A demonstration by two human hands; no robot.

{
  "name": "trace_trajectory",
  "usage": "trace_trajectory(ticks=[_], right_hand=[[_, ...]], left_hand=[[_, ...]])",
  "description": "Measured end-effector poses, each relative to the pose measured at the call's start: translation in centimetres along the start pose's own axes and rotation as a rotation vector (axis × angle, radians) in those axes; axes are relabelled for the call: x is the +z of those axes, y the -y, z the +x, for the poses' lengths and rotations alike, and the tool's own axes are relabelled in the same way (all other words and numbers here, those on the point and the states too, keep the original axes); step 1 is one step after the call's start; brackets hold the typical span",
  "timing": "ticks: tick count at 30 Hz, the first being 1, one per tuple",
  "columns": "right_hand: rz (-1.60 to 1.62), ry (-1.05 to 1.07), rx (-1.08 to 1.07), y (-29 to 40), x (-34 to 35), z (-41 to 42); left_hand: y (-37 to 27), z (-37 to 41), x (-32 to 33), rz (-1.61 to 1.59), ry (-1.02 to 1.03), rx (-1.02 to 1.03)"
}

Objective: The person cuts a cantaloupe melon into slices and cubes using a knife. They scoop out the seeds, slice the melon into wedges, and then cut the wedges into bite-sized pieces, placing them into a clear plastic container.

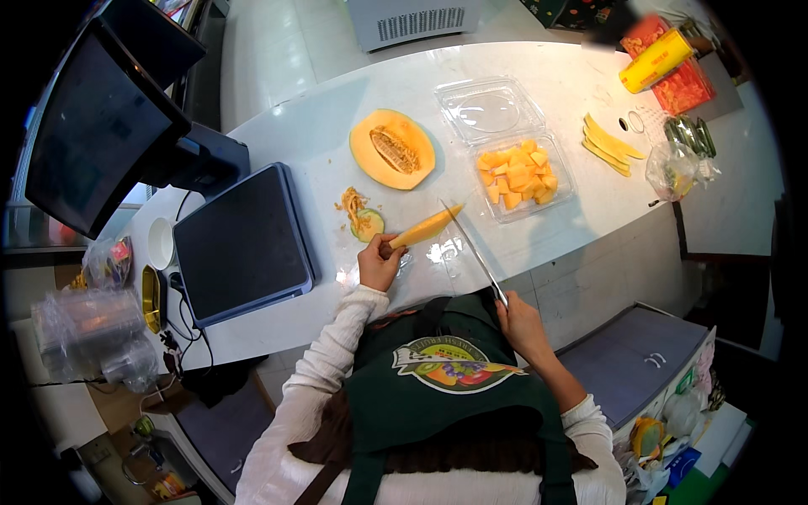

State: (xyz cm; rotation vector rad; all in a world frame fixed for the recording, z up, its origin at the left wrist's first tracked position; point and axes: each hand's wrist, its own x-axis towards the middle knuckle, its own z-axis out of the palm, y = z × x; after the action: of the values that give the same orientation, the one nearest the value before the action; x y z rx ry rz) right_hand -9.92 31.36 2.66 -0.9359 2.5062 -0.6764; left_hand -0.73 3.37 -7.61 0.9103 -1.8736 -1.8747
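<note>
My left hand [380,262] pinches the near end of a melon wedge [424,228], which slants up to the right over the white counter. My right hand [522,323] grips the handle of a long knife [473,247]; its blade meets the wedge's far end. Beyond the wedge lies a halved orange-fleshed melon [363,151], cut side up with its seeds in. Scooped seeds [351,201] and a round melon end slice [369,225] lie beside my left hand. To the right, an open clear plastic clamshell box [565,183] holds orange melon chunks [519,173].
A scale-like device with a dark flat top [243,243] and a monitor [101,126] stand at left, near a white bowl [161,243]. Melon rind strips [609,145], bagged green vegetables [688,136] and a yellow roll [656,60] are at right.
</note>
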Motion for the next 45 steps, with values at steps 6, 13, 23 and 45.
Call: trace_trajectory(ticks=[6, 13, 23, 45], right_hand=[[-0.127, 0.131, 0.124, -1.7, 2.4, 2.2], [-0.065, 0.129, 0.063, 0.8, 0.4, 1.9], [-0.108, 0.152, -0.009, -0.5, 1.9, 1.9], [-0.177, 0.312, -0.124, 1.5, 1.8, 1.0]], left_hand=[[0.2, 0.4, 0.0, 0.111, 0.008, 0.039], [1.1, -0.5, 0.6, 0.100, -0.101, 0.083], [2.0, -1.5, 0.4, 0.055, -0.113, 0.054], [2.7, -1.8, 1.0, -0.112, -0.160, -0.138]])
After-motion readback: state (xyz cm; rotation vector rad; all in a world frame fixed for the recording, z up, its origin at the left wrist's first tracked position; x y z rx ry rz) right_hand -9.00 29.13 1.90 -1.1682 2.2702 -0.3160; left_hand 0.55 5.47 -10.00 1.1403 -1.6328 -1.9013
